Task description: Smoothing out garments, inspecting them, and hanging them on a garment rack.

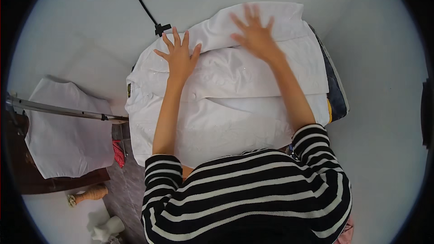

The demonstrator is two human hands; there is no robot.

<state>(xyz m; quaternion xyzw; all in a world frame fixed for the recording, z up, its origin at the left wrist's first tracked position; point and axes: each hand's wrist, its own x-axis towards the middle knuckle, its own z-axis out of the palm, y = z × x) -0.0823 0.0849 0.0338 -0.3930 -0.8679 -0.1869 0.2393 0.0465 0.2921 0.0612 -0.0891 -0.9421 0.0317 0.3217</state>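
A white buttoned garment, probably a shirt or jacket, lies spread out in front of me with its neck end at the left. Small buttons and creases show across its middle. My left hand rests flat on its upper left part, fingers spread. Farther right, my right hand is over the far part of the cloth, its fingers apart and blurred by motion. Whether the right palm touches the fabric, I cannot tell. Neither hand grips anything.
Under the garment's right end a dark blue edge sticks out. A metal rail crosses the left side, beside another white garment. A black rod stands against the wall behind. A tan vase-like object lies at the lower left.
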